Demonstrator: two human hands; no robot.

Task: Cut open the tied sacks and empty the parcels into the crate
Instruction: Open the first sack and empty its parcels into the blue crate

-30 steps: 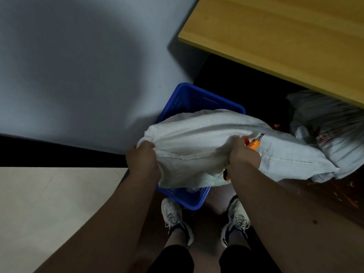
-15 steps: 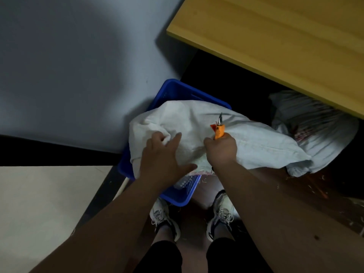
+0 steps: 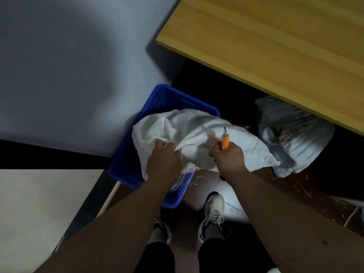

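Note:
A white woven sack (image 3: 199, 133) lies across the blue plastic crate (image 3: 161, 99) on the floor against the wall. My left hand (image 3: 163, 160) grips a fold of the sack near its seam. My right hand (image 3: 228, 156) holds an orange-handled cutter (image 3: 225, 139), blade pointing up and away, and also pinches sack cloth. Red thread shows on the sack beside the cutter. Whatever is in the crate is hidden under the sack.
A second tied white sack (image 3: 295, 134) with red print sits under the wooden table (image 3: 275, 46) at the right. A grey wall stands to the left. My shoes (image 3: 213, 211) are just behind the crate. Thread scraps litter the dark floor.
My left hand went from the sack's left edge to its middle and now bunches a fold. The sack has been gathered further over the crate. The cutter stays in my right hand.

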